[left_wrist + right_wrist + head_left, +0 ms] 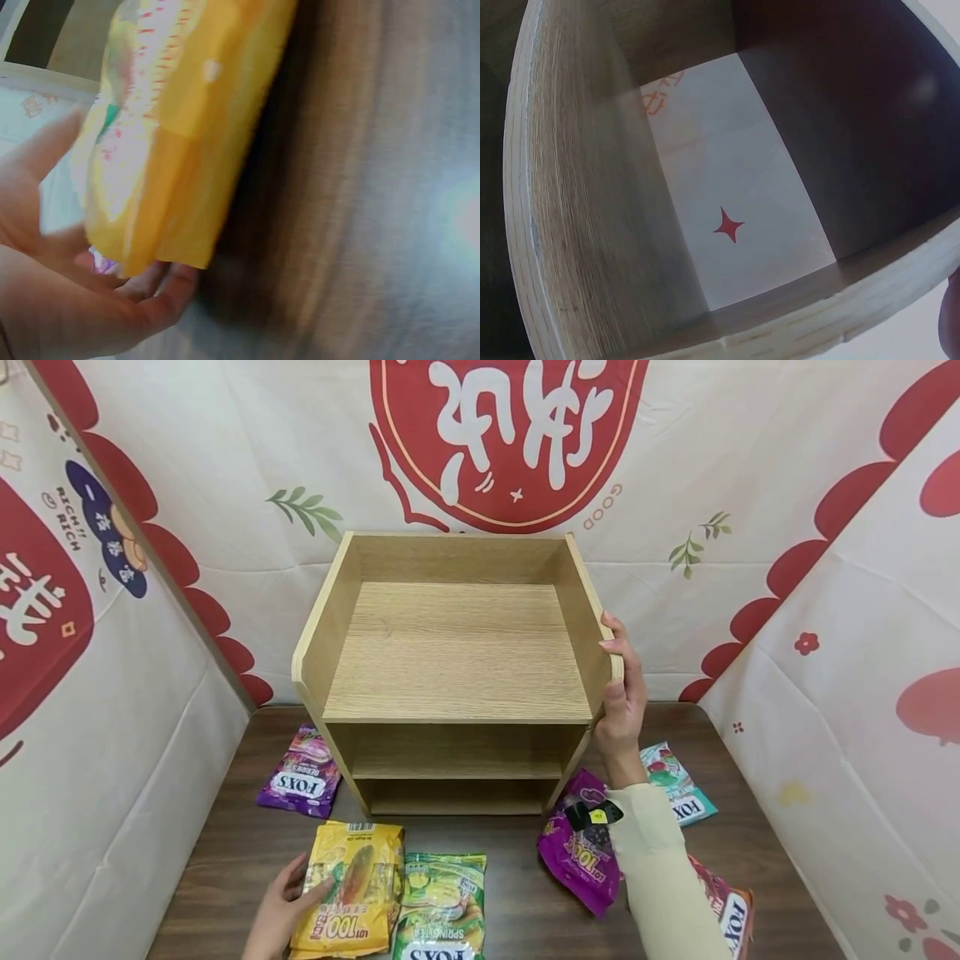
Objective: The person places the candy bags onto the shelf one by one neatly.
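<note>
At the lower left of the head view, my left hand [285, 902] grips a yellow LOT 100 candy bag [356, 868] by its left side, thumb across the front. The left wrist view has the fingers curled under the edge of the same yellow candy bag [180, 150]. My right hand [624, 693] holds the right side panel of a light wooden shelf [457, 652], fingers over the panel's edge. Part of that wooden shelf [562, 195] fills the right wrist view, where only a sliver of a finger [950, 319] shows.
A green Fox's bag [441, 906] lies beside the yellow one. A purple Fox's bag [303, 777] is left of the shelf. To the right are a magenta LOT 100 bag [581, 852], a teal Fox's bag [675, 785] and a red Fox's bag [727, 906]. Printed cloth [247, 568] surrounds the table.
</note>
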A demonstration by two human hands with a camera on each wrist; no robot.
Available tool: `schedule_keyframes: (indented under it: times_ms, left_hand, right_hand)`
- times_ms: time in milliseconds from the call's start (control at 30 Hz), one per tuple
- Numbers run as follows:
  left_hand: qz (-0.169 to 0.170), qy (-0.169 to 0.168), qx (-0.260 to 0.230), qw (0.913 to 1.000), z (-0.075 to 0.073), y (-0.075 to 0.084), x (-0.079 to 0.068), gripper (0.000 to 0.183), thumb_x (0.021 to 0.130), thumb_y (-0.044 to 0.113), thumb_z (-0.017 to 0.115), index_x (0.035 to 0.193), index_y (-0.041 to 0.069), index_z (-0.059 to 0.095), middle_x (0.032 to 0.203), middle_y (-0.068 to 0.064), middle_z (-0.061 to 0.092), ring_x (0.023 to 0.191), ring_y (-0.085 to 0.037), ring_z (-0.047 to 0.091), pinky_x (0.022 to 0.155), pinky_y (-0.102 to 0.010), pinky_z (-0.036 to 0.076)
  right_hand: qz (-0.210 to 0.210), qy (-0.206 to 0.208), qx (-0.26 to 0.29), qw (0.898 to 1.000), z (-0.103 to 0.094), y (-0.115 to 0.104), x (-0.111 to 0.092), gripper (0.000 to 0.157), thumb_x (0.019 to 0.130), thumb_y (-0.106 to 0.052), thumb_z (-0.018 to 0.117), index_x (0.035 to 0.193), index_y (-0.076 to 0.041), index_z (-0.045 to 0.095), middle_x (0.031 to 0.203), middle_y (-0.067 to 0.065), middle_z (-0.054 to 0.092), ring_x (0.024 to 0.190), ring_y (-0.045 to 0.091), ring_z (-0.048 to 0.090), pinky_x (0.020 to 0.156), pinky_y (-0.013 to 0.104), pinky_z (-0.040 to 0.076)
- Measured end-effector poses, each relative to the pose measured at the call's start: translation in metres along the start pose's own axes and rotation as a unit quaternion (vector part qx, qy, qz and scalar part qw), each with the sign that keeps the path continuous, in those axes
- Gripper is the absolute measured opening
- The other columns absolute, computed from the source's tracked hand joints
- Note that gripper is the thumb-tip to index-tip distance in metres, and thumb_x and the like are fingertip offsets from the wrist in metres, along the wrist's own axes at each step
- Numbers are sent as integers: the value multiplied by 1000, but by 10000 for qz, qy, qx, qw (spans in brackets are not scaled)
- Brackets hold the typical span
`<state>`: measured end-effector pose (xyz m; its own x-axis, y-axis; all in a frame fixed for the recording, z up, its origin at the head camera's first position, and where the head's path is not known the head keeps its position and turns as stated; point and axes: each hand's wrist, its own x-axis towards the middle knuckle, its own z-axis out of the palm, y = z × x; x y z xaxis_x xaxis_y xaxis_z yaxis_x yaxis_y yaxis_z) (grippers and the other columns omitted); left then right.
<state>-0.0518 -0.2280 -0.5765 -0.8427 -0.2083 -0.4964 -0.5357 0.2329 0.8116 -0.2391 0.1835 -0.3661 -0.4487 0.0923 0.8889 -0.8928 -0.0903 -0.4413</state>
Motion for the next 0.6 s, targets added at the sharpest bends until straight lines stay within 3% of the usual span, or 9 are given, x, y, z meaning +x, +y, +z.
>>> schedule_keyframes:
  times_ms: [100, 200, 300, 433, 600]
  left_hand:
    - [79, -342, -6, 9994, -1, 0, 1, 95, 85, 37, 72, 150, -3, 15, 135, -34, 36, 104, -36, 53, 75, -40, 53]
    - [-33, -411, -130, 9991, -2, 2, 2, 97, 83, 30, 76, 151, 0, 13, 132, -34, 39, 96, -32, 57, 73, -40, 54]
    - [-67, -383, -9, 9992, -3, 2, 1, 104, 76, 28, 81, 152, 4, 14, 131, -32, 41, 96, -30, 57, 74, -39, 54]
    - [147, -232, 309, 9991, -1, 1, 0, 108, 70, 26, 86, 151, 5, 19, 124, -27, 49, 93, -26, 59, 72, -35, 53]
    - [227, -42, 47, 9997, 4, -3, -1, 105, 68, 24, 87, 151, 7, 25, 122, -26, 53, 85, -22, 62, 67, -35, 55]
  right_hand:
    - [-3, 26, 22, 10000, -2, 3, -2, 58, 92, -46, 53, 116, 7, 45, 142, 20, 42, 131, 42, 29, 106, 50, 26]
    - [-8, 50, 66, 10000, -2, 6, -2, 59, 92, -46, 54, 116, 7, 46, 142, 21, 41, 132, 42, 29, 106, 50, 26]
    - [11, 58, 137, 9999, -1, 7, -3, 59, 92, -46, 54, 116, 8, 46, 142, 22, 41, 132, 43, 29, 106, 51, 27]
    - [44, 78, 149, 9998, 0, 5, -3, 59, 92, -46, 55, 116, 7, 46, 142, 22, 41, 132, 42, 29, 106, 51, 26]
    - [42, 125, 32, 9999, 5, -8, 0, 62, 92, -48, 55, 116, 9, 46, 141, 23, 42, 133, 42, 29, 107, 50, 26]
